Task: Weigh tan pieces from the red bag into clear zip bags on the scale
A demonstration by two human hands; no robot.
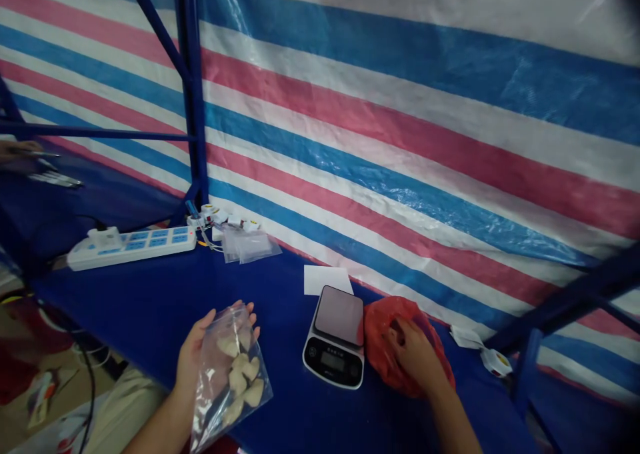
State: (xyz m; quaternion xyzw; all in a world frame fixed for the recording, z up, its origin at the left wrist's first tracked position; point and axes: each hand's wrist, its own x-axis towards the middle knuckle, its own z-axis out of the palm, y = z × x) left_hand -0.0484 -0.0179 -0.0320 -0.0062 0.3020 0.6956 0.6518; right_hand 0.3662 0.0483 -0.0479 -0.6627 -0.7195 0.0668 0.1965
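Observation:
My left hand (193, 354) holds a clear plastic bag (207, 401) up over the table's front edge, with the fingers behind it. Several beige, curved, wedge-like pieces (243, 374) lie inside the bag; I cannot tell what they are. My right hand (413, 351) is at the mouth of a crumpled red plastic bag (383, 321), its fingers curled and partly out of sight. Whatever they grip there cannot be made out. Between the two hands stands a small digital scale (334, 357) with a bare weighing plate (341, 314).
A white power strip (133, 247) lies at the left. Small clear bags (250, 245) and cables sit along the back, and white paper (327, 280) lies behind the scale. Blue frame posts (193, 94) rise beside the striped sheet. Another person's hand (20, 149) shows at far left.

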